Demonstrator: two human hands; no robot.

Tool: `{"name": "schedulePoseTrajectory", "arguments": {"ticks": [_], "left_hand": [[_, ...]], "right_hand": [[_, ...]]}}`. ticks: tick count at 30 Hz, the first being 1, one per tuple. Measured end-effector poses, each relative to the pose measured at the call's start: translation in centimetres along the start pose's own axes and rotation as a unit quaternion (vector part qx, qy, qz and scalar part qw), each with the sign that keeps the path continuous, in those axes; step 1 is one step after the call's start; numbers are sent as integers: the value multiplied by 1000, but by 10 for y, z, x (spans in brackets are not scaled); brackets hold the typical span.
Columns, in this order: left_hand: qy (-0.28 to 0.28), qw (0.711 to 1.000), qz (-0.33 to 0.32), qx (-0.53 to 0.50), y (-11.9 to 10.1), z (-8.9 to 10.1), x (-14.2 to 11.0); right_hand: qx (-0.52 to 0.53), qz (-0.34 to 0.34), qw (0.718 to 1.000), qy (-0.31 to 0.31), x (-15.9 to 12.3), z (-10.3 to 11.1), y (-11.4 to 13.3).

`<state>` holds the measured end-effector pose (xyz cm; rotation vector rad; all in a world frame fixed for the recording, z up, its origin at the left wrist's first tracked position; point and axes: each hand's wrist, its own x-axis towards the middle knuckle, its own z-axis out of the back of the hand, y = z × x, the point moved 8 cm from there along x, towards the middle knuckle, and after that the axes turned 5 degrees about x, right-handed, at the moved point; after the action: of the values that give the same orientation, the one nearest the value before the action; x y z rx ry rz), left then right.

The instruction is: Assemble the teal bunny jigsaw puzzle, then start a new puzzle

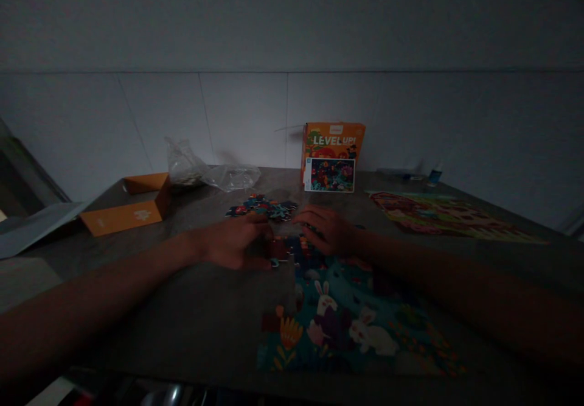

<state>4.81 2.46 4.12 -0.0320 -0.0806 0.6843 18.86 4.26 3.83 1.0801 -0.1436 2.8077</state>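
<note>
A partly assembled puzzle (337,296) lies on the table in front of me, showing white rabbits and flowers. My left hand (241,241) is at its upper left edge, fingers curled and thumb low against puzzle pieces (280,249); its fingertips are partly hidden in the dark. My right hand (326,229) rests over the puzzle's top edge, fingers bent but apart, and no piece shows in it. Just beyond both hands sits a pile of loose puzzle pieces (262,206).
An orange open box (125,218) stands at left, near clear plastic bags (232,176). Against the wall, a picture card (329,175) leans on an orange "LEVEL UP!" box (335,132). Another puzzle (438,217) lies at right, with a small bottle (435,176) behind it.
</note>
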Motion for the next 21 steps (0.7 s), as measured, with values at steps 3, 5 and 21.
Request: {"name": "schedulePoseTrajectory", "arguments": {"ticks": [3, 5, 21], "left_hand": [[-6, 999, -29, -16, -10, 1, 0], [-15, 998, -53, -22, -16, 1, 0], [-40, 995, -88, -16, -25, 0, 1]], "right_hand": [[6, -2, 1000, -1, 0, 0, 0], [10, 1, 1000, 1, 1, 0, 0], [-12, 8, 1000, 6, 1, -1, -1]]}}
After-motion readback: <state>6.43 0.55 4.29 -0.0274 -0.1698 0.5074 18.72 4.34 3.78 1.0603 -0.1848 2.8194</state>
